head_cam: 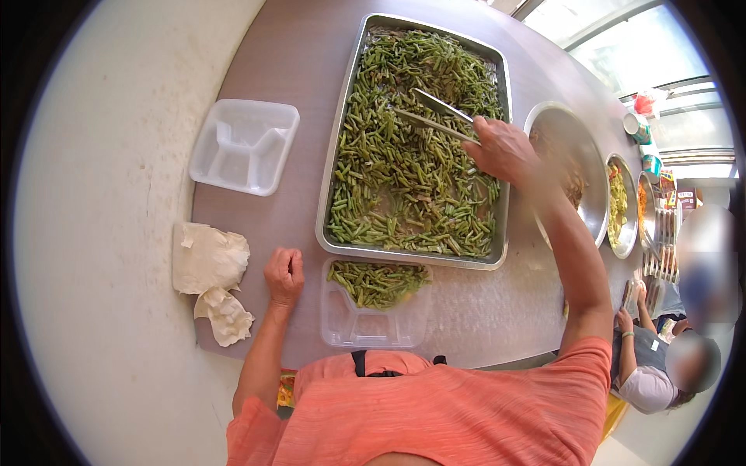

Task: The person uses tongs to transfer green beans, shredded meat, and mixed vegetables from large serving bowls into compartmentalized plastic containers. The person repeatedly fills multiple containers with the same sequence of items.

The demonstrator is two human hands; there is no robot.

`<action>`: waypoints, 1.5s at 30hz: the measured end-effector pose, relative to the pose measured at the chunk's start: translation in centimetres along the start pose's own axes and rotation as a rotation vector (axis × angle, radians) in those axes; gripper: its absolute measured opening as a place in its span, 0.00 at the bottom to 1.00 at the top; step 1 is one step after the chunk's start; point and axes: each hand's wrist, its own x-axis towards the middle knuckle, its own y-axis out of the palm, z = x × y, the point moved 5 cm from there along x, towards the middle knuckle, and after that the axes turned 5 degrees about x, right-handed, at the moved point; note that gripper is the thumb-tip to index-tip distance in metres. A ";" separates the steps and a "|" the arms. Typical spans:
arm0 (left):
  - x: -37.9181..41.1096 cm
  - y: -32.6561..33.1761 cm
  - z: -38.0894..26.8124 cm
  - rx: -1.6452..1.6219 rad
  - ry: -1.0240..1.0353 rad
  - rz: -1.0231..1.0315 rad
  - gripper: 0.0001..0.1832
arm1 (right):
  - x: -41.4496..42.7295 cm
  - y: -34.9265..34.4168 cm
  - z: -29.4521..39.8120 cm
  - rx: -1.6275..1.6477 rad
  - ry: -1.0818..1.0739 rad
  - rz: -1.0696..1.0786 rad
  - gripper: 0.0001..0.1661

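Note:
My right hand [502, 150] grips metal tongs [440, 125], their two arms spread over the cut green beans [402, 163] that fill a large rectangular steel tray [324, 215]. No beans can be made out between the tips. Curled and holding nothing, my left hand [284, 276] rests on the table just left of a clear plastic compartment container [373, 339]. Green beans [379, 282] fill that container's far compartment, under the tray's near edge. Farther left lies a stack or single piece of translucent compartment container [245, 145] with nothing in it.
Crumpled paper towels [211, 259] lie at the table's left edge, beside the wall [116, 204]. To the right stand a large steel bowl [591, 151] with food and a smaller steel bowl [618, 204] of yellow-green food. A co-worker [644, 361] is at the far right.

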 end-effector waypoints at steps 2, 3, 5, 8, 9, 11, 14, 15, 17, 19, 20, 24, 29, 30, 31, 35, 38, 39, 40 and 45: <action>-0.5 0.0 0.2 -0.004 -0.025 0.010 0.04 | 4.7 1.6 0.8 -0.023 0.037 0.007 0.18; -0.5 0.0 0.1 -0.019 -0.033 0.014 0.04 | 6.8 2.5 1.1 -0.051 0.050 0.000 0.17; -0.2 0.1 -0.1 -0.029 -0.031 0.027 0.04 | 9.8 3.8 1.6 -0.048 0.080 0.005 0.12; -0.3 0.0 -0.1 -0.011 -0.033 0.037 0.04 | 11.4 4.5 2.0 -0.093 -0.011 0.038 0.10; -0.4 0.0 -0.1 -0.011 -0.045 0.034 0.04 | 10.9 3.8 2.1 -0.080 -0.008 0.071 0.10; -0.3 0.1 -0.1 -0.009 -0.030 0.020 0.04 | 9.0 4.4 1.5 -0.095 -0.049 0.104 0.09; -0.3 0.0 -0.1 -0.008 0.009 -0.005 0.05 | 4.0 4.3 1.2 -0.069 -0.114 0.023 0.08; -0.2 0.0 -0.1 -0.006 0.007 -0.007 0.05 | 2.3 3.9 1.5 -0.040 -0.150 0.015 0.07; -0.4 0.0 0.0 0.004 0.007 -0.009 0.05 | -1.5 3.7 2.4 0.024 -0.220 0.004 0.06; -0.1 0.1 -0.1 0.010 0.024 -0.013 0.05 | -5.3 4.8 2.8 -0.025 -0.298 -0.054 0.07; 0.0 0.1 -0.2 0.008 0.032 -0.020 0.05 | -7.0 5.0 2.9 -0.039 -0.311 -0.046 0.07; -0.1 0.3 -0.2 0.002 0.030 -0.022 0.05 | -13.4 4.7 4.6 0.033 -0.276 -0.056 0.16; -0.3 0.2 -0.2 0.019 0.033 -0.017 0.05 | -17.2 4.5 3.9 0.035 -0.148 -0.063 0.21; -0.3 0.2 -0.2 0.027 0.031 -0.011 0.06 | -17.4 4.5 3.4 0.017 -0.095 -0.039 0.19; -0.3 0.1 -0.2 0.036 0.029 -0.005 0.06 | -17.4 4.7 3.1 -0.007 -0.080 -0.028 0.18; -0.3 0.3 0.1 0.044 0.058 -0.025 0.05 | -16.4 6.7 2.3 -0.010 -0.072 -0.044 0.15; -0.2 0.4 0.2 0.047 0.066 -0.028 0.05 | -15.0 6.2 2.9 0.056 -0.056 -0.102 0.14; -0.3 0.4 0.2 0.051 0.060 -0.026 0.05 | -14.9 6.0 3.1 0.073 -0.053 -0.120 0.13; -0.4 0.5 0.2 0.054 0.054 -0.024 0.05 | -14.8 5.8 3.2 0.090 -0.048 -0.138 0.13; -0.3 0.3 0.0 0.035 0.087 -0.065 0.05 | -16.3 5.7 2.8 0.242 -0.013 -0.124 0.13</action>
